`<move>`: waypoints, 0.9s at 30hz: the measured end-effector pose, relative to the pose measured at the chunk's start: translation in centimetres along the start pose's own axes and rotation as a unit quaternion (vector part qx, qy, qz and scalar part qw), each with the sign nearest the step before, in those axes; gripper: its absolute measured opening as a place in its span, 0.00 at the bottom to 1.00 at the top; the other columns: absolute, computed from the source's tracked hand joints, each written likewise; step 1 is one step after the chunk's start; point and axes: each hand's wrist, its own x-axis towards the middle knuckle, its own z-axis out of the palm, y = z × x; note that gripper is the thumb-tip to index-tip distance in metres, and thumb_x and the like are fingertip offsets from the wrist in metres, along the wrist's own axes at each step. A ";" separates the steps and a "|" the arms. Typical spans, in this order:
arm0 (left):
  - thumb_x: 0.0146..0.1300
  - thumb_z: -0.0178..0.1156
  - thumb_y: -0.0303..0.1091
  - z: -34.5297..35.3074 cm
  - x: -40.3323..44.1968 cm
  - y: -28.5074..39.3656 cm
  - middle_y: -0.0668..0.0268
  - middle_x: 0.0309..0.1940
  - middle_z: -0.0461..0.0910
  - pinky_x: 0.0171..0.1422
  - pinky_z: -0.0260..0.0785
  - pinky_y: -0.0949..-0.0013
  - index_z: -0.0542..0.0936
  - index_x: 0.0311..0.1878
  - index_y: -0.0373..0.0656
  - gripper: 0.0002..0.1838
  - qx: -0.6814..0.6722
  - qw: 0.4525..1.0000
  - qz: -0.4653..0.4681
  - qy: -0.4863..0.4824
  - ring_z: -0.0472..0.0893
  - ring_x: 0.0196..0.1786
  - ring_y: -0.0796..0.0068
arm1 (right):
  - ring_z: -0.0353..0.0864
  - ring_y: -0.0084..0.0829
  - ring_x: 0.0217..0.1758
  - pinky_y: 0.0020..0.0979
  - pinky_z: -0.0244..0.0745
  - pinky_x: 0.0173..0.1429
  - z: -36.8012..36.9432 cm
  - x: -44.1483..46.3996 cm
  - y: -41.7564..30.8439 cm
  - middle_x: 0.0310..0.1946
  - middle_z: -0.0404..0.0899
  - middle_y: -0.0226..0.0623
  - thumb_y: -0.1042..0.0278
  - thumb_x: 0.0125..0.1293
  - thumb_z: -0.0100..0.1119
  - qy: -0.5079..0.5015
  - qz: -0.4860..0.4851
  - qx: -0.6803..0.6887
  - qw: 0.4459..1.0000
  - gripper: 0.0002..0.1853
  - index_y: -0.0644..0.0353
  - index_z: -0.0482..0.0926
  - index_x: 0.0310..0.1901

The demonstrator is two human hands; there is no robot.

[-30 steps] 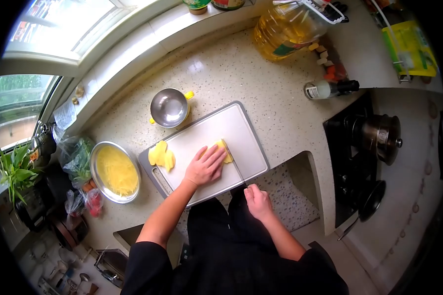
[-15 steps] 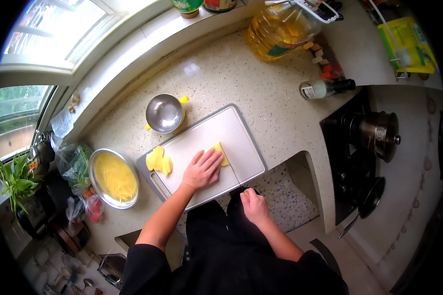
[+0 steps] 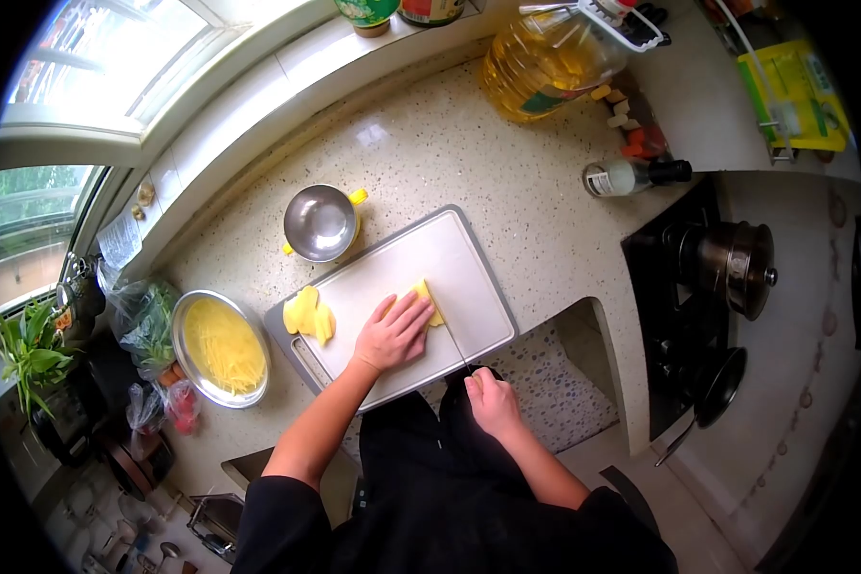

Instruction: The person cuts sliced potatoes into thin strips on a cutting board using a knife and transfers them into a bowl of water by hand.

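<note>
Knife (image 3: 458, 347) nudged slightly toward left end of board (image 3: 465, 277); right hand (image 3: 494, 400) grips it off near edge; left hand (image 3: 392, 333) flat on slices (image 3: 434, 310), mid-board; likely light, firm, slick; hold from above, fingertips curled

Slices (image 3: 302, 308) are yellow, board (image 3: 464, 277) grey-edged white, counter (image 3: 430, 143) speckled beige, pot (image 3: 744, 273) perhaps brown.

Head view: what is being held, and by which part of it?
The right hand holds a kitchen knife by its handle; the left hand lies flat over potato slices.
</note>
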 end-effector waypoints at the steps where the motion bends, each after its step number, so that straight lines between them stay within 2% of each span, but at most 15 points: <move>1: 0.61 0.67 0.39 0.0 0.0 0.0 0.67 0.72 0.78 0.83 0.61 0.53 0.80 0.72 0.50 0.33 0.000 1.000 0.000 0.002 0.75 0.77 0.66 | 0.85 0.63 0.40 0.54 0.79 0.42 -0.1 0.0 0.0 0.33 0.85 0.56 0.54 0.81 0.56 0.000 -0.003 -0.001 1.000 0.16 0.61 0.79 0.45; 8: 0.60 0.68 0.39 0.0 0.1 0.0 0.68 0.72 0.79 0.83 0.62 0.53 0.81 0.72 0.50 0.33 -0.006 1.000 0.000 0.007 0.75 0.76 0.66 | 0.85 0.64 0.40 0.56 0.79 0.42 -0.4 0.3 0.0 0.33 0.85 0.56 0.54 0.81 0.56 -0.015 0.000 -0.021 1.000 0.16 0.61 0.78 0.45; 11: 0.60 0.68 0.38 -0.2 0.3 0.0 0.66 0.70 0.80 0.83 0.62 0.53 0.82 0.68 0.49 0.30 -0.016 1.000 -0.001 0.009 0.76 0.76 0.64 | 0.86 0.59 0.35 0.57 0.79 0.38 -0.1 1.0 0.0 0.28 0.85 0.50 0.52 0.79 0.58 0.003 -0.012 -0.064 0.998 0.17 0.60 0.78 0.44; 14: 0.60 0.68 0.38 -0.3 0.3 0.1 0.65 0.70 0.80 0.83 0.61 0.53 0.82 0.69 0.49 0.30 -0.015 1.000 0.000 0.006 0.76 0.77 0.63 | 0.86 0.61 0.36 0.58 0.79 0.40 0.0 1.7 -0.6 0.29 0.85 0.52 0.52 0.80 0.57 0.008 0.005 -0.076 0.997 0.17 0.61 0.77 0.45; 17: 0.61 0.67 0.38 -0.2 0.1 0.2 0.66 0.71 0.79 0.84 0.60 0.53 0.81 0.71 0.49 0.32 -0.010 1.000 -0.003 -0.006 0.75 0.77 0.63 | 0.84 0.62 0.34 0.56 0.77 0.38 0.8 2.1 0.6 0.26 0.83 0.52 0.52 0.82 0.54 0.049 -0.004 0.013 0.999 0.19 0.62 0.78 0.45; 20: 0.61 0.66 0.39 -0.2 0.0 0.1 0.67 0.73 0.78 0.84 0.60 0.53 0.79 0.73 0.49 0.34 0.005 1.000 0.000 -0.011 0.74 0.78 0.65 | 0.84 0.61 0.32 0.54 0.76 0.37 0.9 1.8 2.0 0.24 0.82 0.52 0.52 0.83 0.53 0.032 -0.012 0.083 0.996 0.19 0.63 0.78 0.44; 23: 0.62 0.66 0.40 -0.2 0.0 0.1 0.67 0.74 0.77 0.84 0.60 0.53 0.78 0.74 0.49 0.34 0.011 1.000 0.002 -0.010 0.73 0.79 0.65 | 0.85 0.62 0.39 0.53 0.79 0.42 -0.6 0.9 1.2 0.32 0.85 0.55 0.53 0.81 0.55 0.007 -0.001 0.048 0.999 0.18 0.62 0.79 0.45; 27: 0.62 0.66 0.40 -0.1 0.0 0.2 0.67 0.75 0.76 0.84 0.60 0.53 0.78 0.74 0.49 0.34 0.014 1.000 0.002 -0.006 0.73 0.79 0.66 | 0.86 0.61 0.39 0.53 0.80 0.42 -1.1 0.0 0.9 0.33 0.85 0.53 0.52 0.81 0.57 0.006 -0.008 0.017 1.000 0.17 0.61 0.79 0.46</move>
